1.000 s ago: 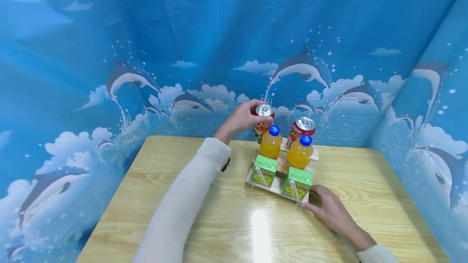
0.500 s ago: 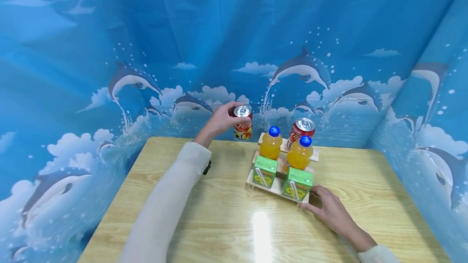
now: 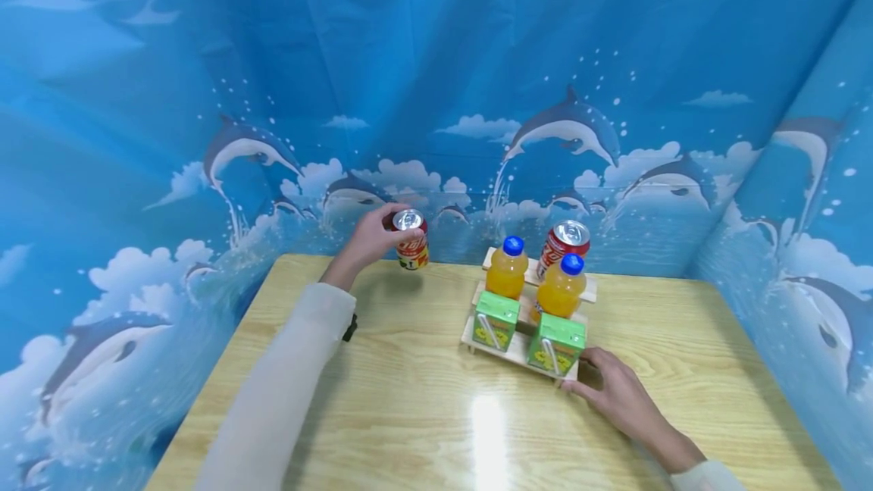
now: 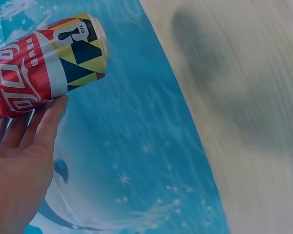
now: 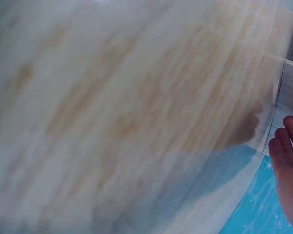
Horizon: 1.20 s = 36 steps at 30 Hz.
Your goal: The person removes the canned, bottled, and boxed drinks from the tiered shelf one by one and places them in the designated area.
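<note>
Toward the table's back edge my left hand (image 3: 368, 242) grips a red soda can (image 3: 412, 245) round its side, silver top up. In the left wrist view the fingers lie along the can (image 4: 49, 63), whose lower end has a coloured triangle pattern. My right hand (image 3: 622, 394) holds the front right corner of a stepped wooden rack (image 3: 517, 346), thumb at the front edge. On its lowest step stand two green juice boxes (image 3: 495, 318) with straws. Two orange juice bottles (image 3: 505, 276) with blue caps fill the middle step. Another red can (image 3: 564, 245) stands top right.
A light wood table (image 3: 409, 400) carries the rack. Behind and beside it hangs a blue curtain (image 3: 409, 82) printed with dolphins and waves, close to the table's back edge. The rack's top step (image 3: 492, 258) shows bare wood at its left end.
My left hand has carried the red can off the top left of the rack, leftward and then slightly lower. The right hand and the rack have stayed in place.
</note>
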Motion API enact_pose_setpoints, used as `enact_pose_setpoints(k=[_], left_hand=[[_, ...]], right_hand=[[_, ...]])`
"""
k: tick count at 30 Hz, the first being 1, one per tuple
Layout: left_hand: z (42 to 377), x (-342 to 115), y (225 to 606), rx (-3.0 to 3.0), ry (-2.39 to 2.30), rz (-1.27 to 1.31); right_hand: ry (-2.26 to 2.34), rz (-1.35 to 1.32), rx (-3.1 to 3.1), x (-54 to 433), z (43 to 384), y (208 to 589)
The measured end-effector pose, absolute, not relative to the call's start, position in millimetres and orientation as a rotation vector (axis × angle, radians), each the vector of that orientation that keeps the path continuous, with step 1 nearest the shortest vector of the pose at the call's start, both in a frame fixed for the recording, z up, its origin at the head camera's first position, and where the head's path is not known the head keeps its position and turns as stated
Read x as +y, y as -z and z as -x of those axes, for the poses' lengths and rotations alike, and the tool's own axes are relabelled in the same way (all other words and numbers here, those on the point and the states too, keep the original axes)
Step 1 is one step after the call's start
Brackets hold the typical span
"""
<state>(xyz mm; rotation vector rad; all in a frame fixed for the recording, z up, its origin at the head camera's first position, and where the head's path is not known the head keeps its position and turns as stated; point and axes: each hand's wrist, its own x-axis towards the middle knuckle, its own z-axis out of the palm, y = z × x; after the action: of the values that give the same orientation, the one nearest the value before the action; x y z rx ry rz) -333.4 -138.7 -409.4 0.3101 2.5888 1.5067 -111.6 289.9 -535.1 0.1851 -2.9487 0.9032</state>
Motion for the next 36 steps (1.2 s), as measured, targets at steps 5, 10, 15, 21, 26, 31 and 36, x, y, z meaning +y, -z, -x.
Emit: enact_pose_setpoints(k=[5,10,15,21,26,31,36], left_hand=[[332,-156,417,2.612,-1.505,-0.281],[332,-174,425,2.632,-1.483,-0.241],[328,-192,430,2.656,-1.457,-0.189],[324,-211,434,2.666,-1.446,-0.125],[320,-227,438,2.667,-1.444,-0.082],[315,-239,441,2.673,-1.454,-0.051],[310,-248,444,2.679,-1.449,-0.005]], right_hand=[[-0.898,-0.187,-2.948,290,111,535],[-0.896,-0.182,-2.956,290,112,536],[-0.894,-0.178,-2.964,290,112,535],[-0.895,-0.190,-2.956,290,112,534],[-0.887,-0.200,-2.950,289,112,535],[-0.885,-0.176,-2.967,289,112,534],[-0.888,-0.174,-2.974,289,112,532]])
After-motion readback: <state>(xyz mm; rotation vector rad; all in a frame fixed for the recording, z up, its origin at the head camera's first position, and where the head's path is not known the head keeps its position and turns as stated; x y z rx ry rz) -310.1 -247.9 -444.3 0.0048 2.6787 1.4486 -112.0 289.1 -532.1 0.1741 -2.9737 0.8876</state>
